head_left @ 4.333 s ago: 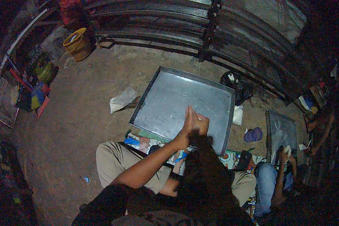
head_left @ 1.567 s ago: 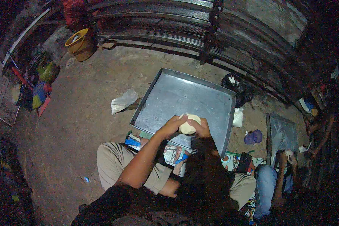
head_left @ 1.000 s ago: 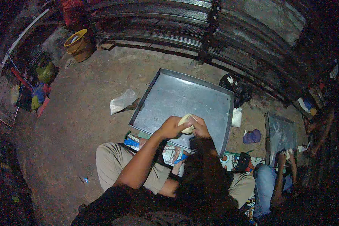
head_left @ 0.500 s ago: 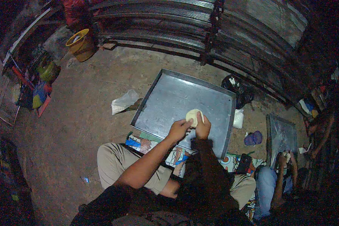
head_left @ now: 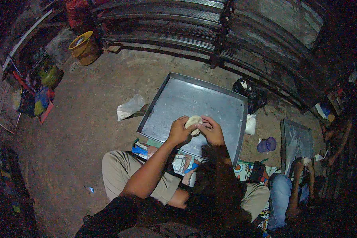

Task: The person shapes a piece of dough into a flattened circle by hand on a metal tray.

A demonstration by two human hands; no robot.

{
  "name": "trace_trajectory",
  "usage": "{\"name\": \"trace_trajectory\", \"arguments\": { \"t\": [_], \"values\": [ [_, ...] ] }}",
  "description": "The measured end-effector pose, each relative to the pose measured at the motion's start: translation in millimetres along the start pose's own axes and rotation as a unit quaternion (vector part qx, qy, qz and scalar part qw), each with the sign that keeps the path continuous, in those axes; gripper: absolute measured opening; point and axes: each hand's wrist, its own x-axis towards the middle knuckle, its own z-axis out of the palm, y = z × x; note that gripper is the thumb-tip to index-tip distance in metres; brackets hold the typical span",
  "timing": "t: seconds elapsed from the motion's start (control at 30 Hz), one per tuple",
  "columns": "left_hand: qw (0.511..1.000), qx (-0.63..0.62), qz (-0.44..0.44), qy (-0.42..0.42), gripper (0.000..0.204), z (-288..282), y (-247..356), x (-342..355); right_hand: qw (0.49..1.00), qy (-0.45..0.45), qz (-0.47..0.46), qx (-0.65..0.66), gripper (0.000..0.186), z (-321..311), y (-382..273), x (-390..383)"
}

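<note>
Between both hands, a pale flat round of dough (head_left: 194, 120) is held up over a large square metal tray (head_left: 162, 107). My left hand (head_left: 180, 131) is closed on the dough's left side, its thumb across the front. At the right edge, my right hand (head_left: 213, 131) pinches the dough with thumb and fingers. The round stands tilted and looks folded over. Beneath the hands the tray's bare grey surface shows, with its raised rim around it. Part of the dough is hidden behind my fingers.
Left of the tray lies a clear bag of white powder (head_left: 131, 108); a white packet (head_left: 250, 124) and black plastic bag (head_left: 258, 95) lie to its right. Farther right are a purple pouch (head_left: 266, 144) and a co-worker's hands (head_left: 302, 163) at another tray (head_left: 295, 137). Behind stand racks (head_left: 166, 29) and a yellow bucket (head_left: 85, 51).
The dough has turned from facing up to a tilted, folded position and shifted slightly left. My left hand has moved left and up around it; my right hand's fingers have bent over its right edge.
</note>
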Motion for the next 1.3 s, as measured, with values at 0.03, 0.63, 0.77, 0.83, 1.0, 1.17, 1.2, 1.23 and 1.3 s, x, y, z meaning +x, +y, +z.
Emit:
{"name": "trace_trajectory", "arguments": {
  "t": [0.03, 0.63, 0.77, 0.83, 1.0, 1.17, 1.2, 1.23, 1.3],
  "values": [
    [1.000, 0.013, -0.010, -0.027, 0.034, 0, 4, -1, 0.999, -0.017, 0.016, 0.032, 0.048, -3, 3, -1],
    [0.910, -0.333, -0.182, -0.168, 0.038, 0, 12, 3, 0.973, 0.047, 0.102, 0.201, 0.044, 18, -1, 0],
    [0.908, -0.307, -0.229, -0.168, 0.037, -13, -4, 7, 0.979, 0.110, -0.108, -0.133, 0.042, 22, -13, -7],
    [0.925, -0.256, -0.214, -0.183, 0.035, -18, -3, 3, 0.954, 0.052, -0.201, -0.215, 0.036, 16, -24, -6],
    [0.916, -0.268, -0.162, -0.251, 0.036, -14, 15, -2, 0.966, 0.085, -0.172, -0.174, 0.033, 17, -21, -9],
    [0.943, -0.252, -0.096, -0.196, 0.030, 0, 12, -4, 0.975, 0.131, -0.092, -0.152, 0.040, 18, -7, -8],
    [0.938, -0.245, -0.131, -0.208, 0.029, 1, 14, -3, 0.980, 0.140, -0.055, -0.127, 0.042, 18, -1, -8],
    [0.931, -0.238, -0.165, -0.220, 0.028, 0, 17, -2, 0.975, 0.148, -0.056, -0.154, 0.043, 14, 4, -8],
    [0.929, -0.215, -0.234, -0.192, 0.026, -5, 48, -4, 0.964, 0.160, -0.056, -0.205, 0.047, 13, 5, -7]
  ]
}}
